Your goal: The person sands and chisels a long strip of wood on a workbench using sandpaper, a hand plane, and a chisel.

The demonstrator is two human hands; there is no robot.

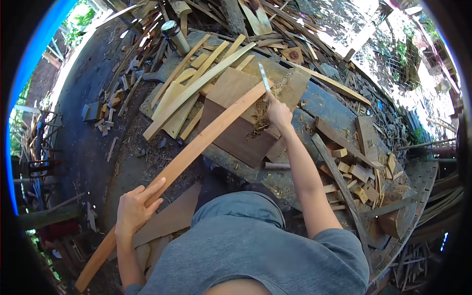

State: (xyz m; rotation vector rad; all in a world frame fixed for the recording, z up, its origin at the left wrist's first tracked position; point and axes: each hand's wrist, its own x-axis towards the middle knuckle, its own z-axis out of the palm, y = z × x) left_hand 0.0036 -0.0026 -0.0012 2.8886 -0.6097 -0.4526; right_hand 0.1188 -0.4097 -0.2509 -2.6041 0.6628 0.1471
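Observation:
My left hand (136, 206) is wrapped around a long wooden strip (211, 130), which runs slanting from the lower left up to the middle of the work surface. The strip's far end rests over a dark brown board (236, 132). A narrow-bladed knife (264, 77) is gripped in my right hand (279, 114); its handle is hidden by my fingers. The blade points away from me and crosses the strip's far end, seeming to touch it. Wood shavings (259, 118) lie on the board just below that end.
Loose wooden slats (196, 83) are stacked left of the board, with a metal flask (175, 38) behind them. Small wood blocks (361, 172) and longer dark pieces (339, 142) lie to the right. Scrap wood (275, 29) is heaped at the far side.

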